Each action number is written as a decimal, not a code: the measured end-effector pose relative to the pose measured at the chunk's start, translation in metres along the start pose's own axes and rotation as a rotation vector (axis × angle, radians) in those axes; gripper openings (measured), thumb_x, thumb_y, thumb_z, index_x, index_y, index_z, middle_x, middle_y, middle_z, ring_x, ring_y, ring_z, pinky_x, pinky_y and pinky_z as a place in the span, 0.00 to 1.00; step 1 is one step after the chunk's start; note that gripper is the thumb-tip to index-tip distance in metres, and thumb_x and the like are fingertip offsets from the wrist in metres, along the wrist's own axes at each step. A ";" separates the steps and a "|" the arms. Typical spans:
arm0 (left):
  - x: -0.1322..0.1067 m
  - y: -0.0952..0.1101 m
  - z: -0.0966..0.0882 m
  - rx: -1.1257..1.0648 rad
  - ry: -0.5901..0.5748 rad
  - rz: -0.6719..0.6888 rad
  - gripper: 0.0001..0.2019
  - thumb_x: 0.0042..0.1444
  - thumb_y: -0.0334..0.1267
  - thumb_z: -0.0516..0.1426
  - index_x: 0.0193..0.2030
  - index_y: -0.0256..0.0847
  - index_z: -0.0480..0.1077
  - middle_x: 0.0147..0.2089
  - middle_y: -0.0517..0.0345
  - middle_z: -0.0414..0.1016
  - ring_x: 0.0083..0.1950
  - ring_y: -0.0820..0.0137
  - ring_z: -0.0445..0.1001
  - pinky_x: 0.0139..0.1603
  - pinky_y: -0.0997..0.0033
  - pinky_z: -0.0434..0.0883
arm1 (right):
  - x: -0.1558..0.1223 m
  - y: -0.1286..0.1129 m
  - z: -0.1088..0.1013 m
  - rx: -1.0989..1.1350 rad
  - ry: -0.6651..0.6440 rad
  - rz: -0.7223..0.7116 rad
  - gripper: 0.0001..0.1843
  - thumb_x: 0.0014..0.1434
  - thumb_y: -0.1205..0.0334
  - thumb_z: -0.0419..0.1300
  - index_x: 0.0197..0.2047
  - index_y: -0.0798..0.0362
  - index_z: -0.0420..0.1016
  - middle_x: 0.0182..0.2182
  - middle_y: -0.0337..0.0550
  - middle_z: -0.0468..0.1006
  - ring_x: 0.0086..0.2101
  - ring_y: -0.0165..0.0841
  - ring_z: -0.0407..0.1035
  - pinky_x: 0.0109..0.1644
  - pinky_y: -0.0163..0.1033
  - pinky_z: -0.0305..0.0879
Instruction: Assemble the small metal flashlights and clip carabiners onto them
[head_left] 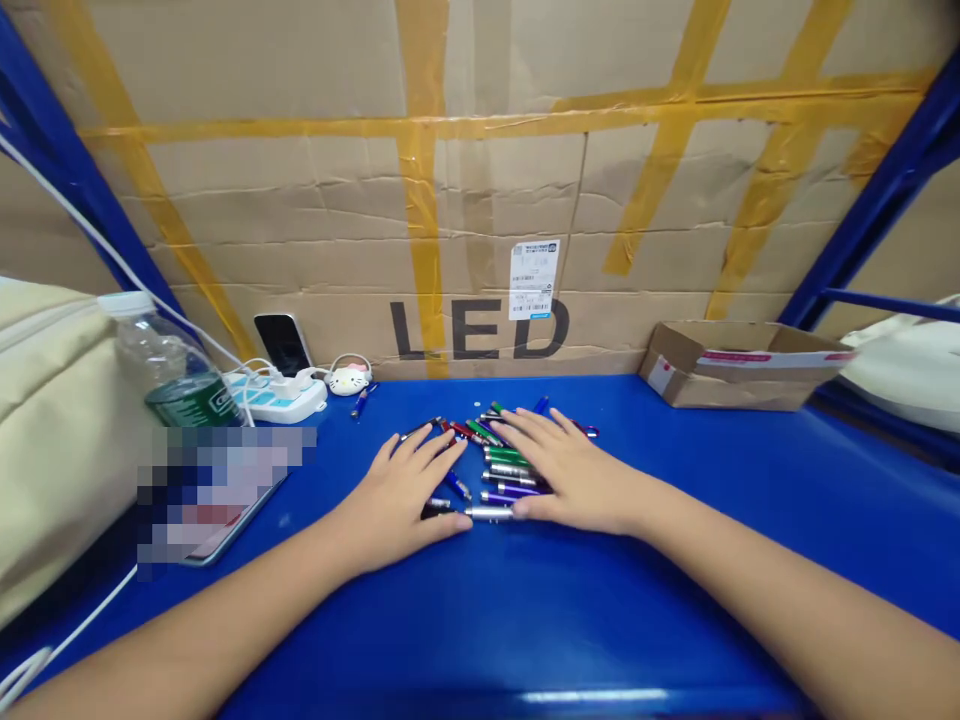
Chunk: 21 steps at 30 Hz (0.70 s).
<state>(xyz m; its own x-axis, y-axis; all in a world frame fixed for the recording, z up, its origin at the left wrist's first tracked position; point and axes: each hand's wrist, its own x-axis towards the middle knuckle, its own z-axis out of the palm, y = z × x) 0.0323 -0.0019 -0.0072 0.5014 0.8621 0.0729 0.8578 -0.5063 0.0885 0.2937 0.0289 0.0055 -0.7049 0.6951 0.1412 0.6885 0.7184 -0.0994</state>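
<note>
Small shiny metal tubes that look like mini flashlights lie in a loose pile at the middle of the blue tabletop. Among them are a green tube (504,456), a purple tube (501,497) and a silver tube (489,513). My left hand (409,490) rests palm down over the pile's left side, fingers spread, with a blue tube (457,486) showing beside it. Over the right side lies my right hand (570,465), also spread flat, its thumb at the silver tube's end. Both palms hide part of the pile; neither hand grips anything.
A large taped cardboard box (315,230) walls off the back. An open small carton (750,370) stands back right. At left are a cream bag (60,430), a plastic bottle (169,350), a power strip (281,398), a phone (244,520) and a single blue tube (361,402).
</note>
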 end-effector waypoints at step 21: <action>-0.009 -0.018 0.033 0.098 0.195 0.124 0.32 0.61 0.25 0.46 0.70 0.54 0.48 0.70 0.56 0.54 0.71 0.59 0.52 0.62 0.54 0.66 | -0.010 0.102 0.004 0.281 0.279 0.342 0.16 0.62 0.51 0.53 0.44 0.51 0.76 0.39 0.48 0.78 0.42 0.40 0.70 0.47 0.49 0.66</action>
<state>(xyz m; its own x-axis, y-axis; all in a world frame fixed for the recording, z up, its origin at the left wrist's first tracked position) 0.0163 -0.0001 -0.0423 0.5802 0.7689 0.2686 0.8028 -0.5956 -0.0291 0.3702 0.0954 -0.0095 -0.3491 0.8853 0.3072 0.7721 0.4575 -0.4411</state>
